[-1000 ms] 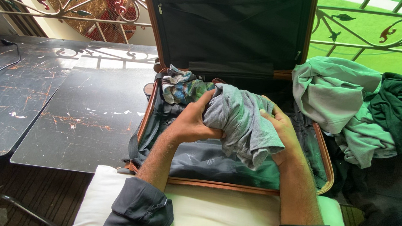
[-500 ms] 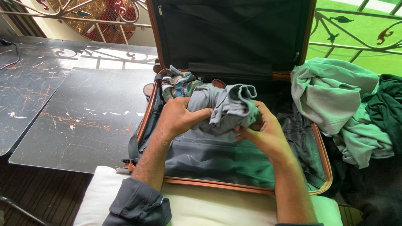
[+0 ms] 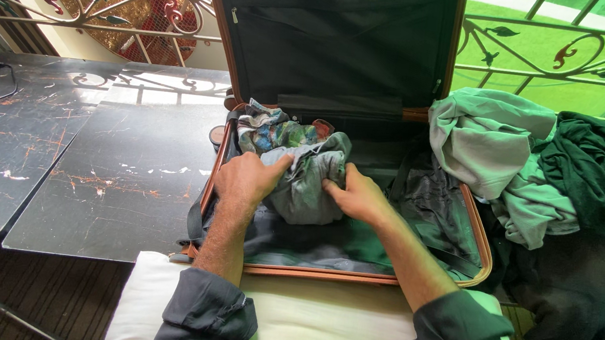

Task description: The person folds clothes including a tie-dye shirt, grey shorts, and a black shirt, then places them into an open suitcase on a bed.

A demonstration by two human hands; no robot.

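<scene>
Grey shirt (image 3: pixel 306 185) bunched in my open suitcase (image 3: pixel 477 233), my left hand (image 3: pixel 245 179) and right hand (image 3: pixel 359 198) pressing it, fingers together on the cloth, colourful rolled cloth (image 3: pixel 269 130) just behind

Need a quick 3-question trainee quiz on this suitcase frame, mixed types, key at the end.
1. True or false: both hands press the grey garment down inside the open suitcase.
2. What lies just beyond the grey garment, in the suitcase's far left corner? A) a multicoloured rolled garment B) a shoe C) a book
3. On which side of the suitcase is the heap of green clothes?

Key
1. True: left hand and right hand both rest on it.
2. A, the multicoloured garment.
3. The person's right.
</scene>
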